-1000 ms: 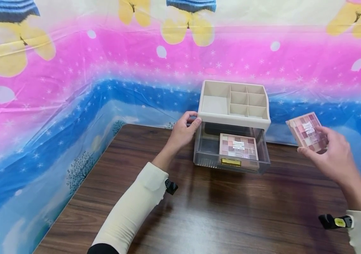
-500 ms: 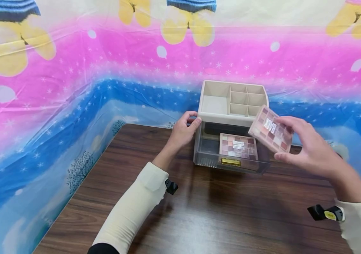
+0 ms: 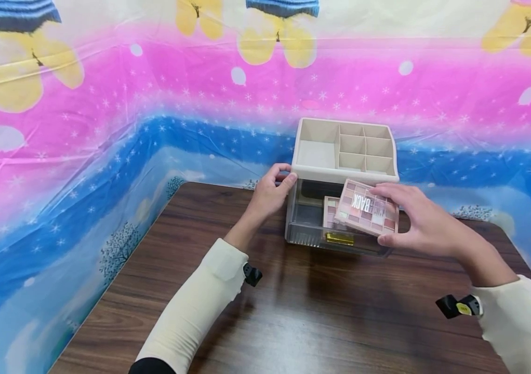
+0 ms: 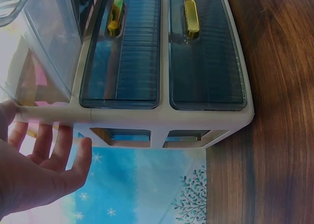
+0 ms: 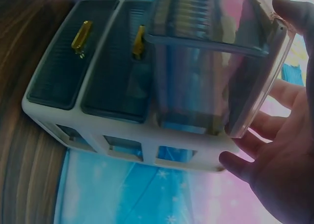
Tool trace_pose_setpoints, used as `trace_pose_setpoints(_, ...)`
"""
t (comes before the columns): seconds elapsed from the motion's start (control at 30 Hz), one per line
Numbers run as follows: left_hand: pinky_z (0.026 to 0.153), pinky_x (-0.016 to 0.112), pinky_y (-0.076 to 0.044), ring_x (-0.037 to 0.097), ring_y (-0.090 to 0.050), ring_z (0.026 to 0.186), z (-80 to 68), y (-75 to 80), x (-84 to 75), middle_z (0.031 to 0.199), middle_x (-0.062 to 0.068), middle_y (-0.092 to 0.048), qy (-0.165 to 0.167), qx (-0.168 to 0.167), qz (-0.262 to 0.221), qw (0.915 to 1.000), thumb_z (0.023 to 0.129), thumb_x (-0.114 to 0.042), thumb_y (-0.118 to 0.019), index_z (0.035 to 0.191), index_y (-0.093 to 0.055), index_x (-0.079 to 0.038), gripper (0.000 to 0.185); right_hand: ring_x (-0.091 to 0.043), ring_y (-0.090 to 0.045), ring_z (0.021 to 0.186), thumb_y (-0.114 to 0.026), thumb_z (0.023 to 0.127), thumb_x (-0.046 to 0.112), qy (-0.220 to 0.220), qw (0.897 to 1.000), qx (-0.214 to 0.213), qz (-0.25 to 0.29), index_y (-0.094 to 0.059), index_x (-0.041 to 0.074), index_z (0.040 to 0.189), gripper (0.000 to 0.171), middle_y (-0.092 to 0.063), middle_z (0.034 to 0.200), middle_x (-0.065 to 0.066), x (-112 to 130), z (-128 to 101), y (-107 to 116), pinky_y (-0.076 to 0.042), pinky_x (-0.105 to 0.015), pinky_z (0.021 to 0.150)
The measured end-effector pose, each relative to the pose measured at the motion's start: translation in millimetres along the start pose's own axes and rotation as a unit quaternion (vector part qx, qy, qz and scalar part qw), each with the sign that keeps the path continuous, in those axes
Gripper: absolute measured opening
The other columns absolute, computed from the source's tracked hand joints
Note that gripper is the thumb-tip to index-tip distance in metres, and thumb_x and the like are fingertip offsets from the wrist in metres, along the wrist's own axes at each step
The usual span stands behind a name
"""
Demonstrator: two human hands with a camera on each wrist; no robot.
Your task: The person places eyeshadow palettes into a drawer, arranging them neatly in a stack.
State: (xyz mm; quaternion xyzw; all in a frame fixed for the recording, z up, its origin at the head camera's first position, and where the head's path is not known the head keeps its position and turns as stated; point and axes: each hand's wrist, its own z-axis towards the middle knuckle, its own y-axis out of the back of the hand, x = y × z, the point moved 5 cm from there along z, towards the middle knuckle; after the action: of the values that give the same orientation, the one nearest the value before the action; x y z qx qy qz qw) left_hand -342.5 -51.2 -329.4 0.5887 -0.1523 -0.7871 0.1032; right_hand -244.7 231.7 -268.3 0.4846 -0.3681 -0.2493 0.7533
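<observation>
In the head view a cream desktop organizer [image 3: 319, 171] stands at the back of the table, its clear top drawer [image 3: 307, 236] pulled out. One eyeshadow palette [image 3: 330, 213] lies inside the drawer, partly covered from view. Above it my right hand [image 3: 422, 221] holds a second eyeshadow palette [image 3: 370, 208] by its right end, thumb on the near edge and fingers on the far edge, slightly tilted over the drawer. My left hand [image 3: 270, 192] grips the organizer's left front corner; in the left wrist view its fingers lie along the side and the thumb is at the front.
Two lower drawers, a middle drawer [image 4: 130, 62] and a bottom drawer [image 4: 206, 62], are pushed in. Divided compartments [image 3: 366, 145] top the organizer. A patterned cloth [image 3: 200, 104] hangs behind the brown wooden table [image 3: 270, 322].
My right hand has carried the held palette leftward from beside the organizer to over the top drawer, turning it flatter. The left hand stays on the organizer's corner.
</observation>
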Motion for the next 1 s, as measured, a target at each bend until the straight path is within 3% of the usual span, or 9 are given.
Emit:
trace_pose_setpoints(0.43, 0.100, 0.051, -0.053, 0.031, -0.061, 0.122, 0.3, -0.1, 0.3, 0.132, 0.014, -0.063, -0.002, 0.000, 0.004, 1.0000, 0.105, -0.039, -0.055, 0.134, -0.056, -0.018, 0.035, -0.037, -0.038, 0.144, -0.080, 0.087, 0.032, 0.027, 1.000, -0.010, 0.005, -0.052, 0.017, 0.147, 0.068, -0.046, 0.156, -0.009, 4.9, 4.3, -7.6, -0.034, -0.071, 0.108)
trace_pose_setpoints(0.6, 0.100, 0.051, -0.053, 0.031, -0.061, 0.122, 0.1, 0.5, 1.0, 0.132, 0.014, -0.063, 0.002, -0.004, 0.001, 1.0000, 0.105, -0.038, -0.055, 0.133, -0.057, -0.018, 0.035, -0.036, -0.043, 0.144, -0.076, 0.091, 0.019, 0.044, 0.999, -0.024, 0.008, -0.058, 0.014, 0.141, 0.053, -0.052, 0.151, -0.007, 7.1, 3.8, -8.2, -0.037, -0.066, 0.110)
trace_pose_setpoints(0.7, 0.100, 0.052, -0.053, 0.032, -0.061, 0.122, 0.0, -0.2, 0.5, 0.132, 0.015, -0.063, -0.001, -0.002, 0.000, 1.0000, 0.105, -0.038, -0.055, 0.134, -0.057, -0.018, 0.035, -0.033, -0.050, 0.137, -0.073, 0.091, 0.010, 0.044, 0.997, -0.060, -0.006, -0.063, 0.011, 0.134, 0.044, -0.059, 0.142, -0.008, 9.1, 3.5, -5.7, -0.041, -0.062, 0.107)
trace_pose_setpoints(0.83, 0.101, 0.051, -0.053, 0.032, -0.061, 0.122, -0.3, -1.8, 0.5, 0.133, 0.015, -0.062, -0.001, 0.006, 0.001, 1.0000, 0.105, -0.038, -0.055, 0.134, -0.056, -0.017, 0.036, -0.031, -0.058, 0.120, -0.076, 0.088, 0.009, 0.051, 0.989, -0.137, -0.034, -0.069, 0.008, 0.124, 0.037, -0.068, 0.124, -0.010, 19.0, -2.0, -1.6, -0.047, -0.056, 0.098)
trace_pose_setpoints(0.93, 0.100, 0.051, -0.053, 0.031, -0.061, 0.122, -0.3, -1.4, 0.0, 0.133, 0.015, -0.062, 0.001, 0.005, -0.001, 1.0000, 0.105, -0.038, -0.055, 0.134, -0.056, -0.017, 0.035, -0.031, -0.061, 0.104, -0.072, 0.093, 0.026, 0.093, 0.972, -0.207, -0.069, -0.072, 0.005, 0.116, 0.031, -0.071, 0.107, -0.012, 33.8, -8.8, -1.5, -0.047, -0.050, 0.086)
trace_pose_setpoints(1.0, 0.100, 0.051, -0.054, 0.031, -0.061, 0.121, 0.3, -0.6, -1.0, 0.132, 0.014, -0.062, 0.002, 0.002, 0.000, 1.0000, 0.105, -0.038, -0.056, 0.134, -0.056, -0.018, 0.035, -0.032, -0.061, 0.094, -0.065, 0.098, 0.039, 0.127, 0.955, -0.252, -0.093, -0.074, 0.003, 0.110, 0.039, -0.072, 0.098, -0.014, 45.1, -13.3, -3.6, -0.044, -0.047, 0.080)
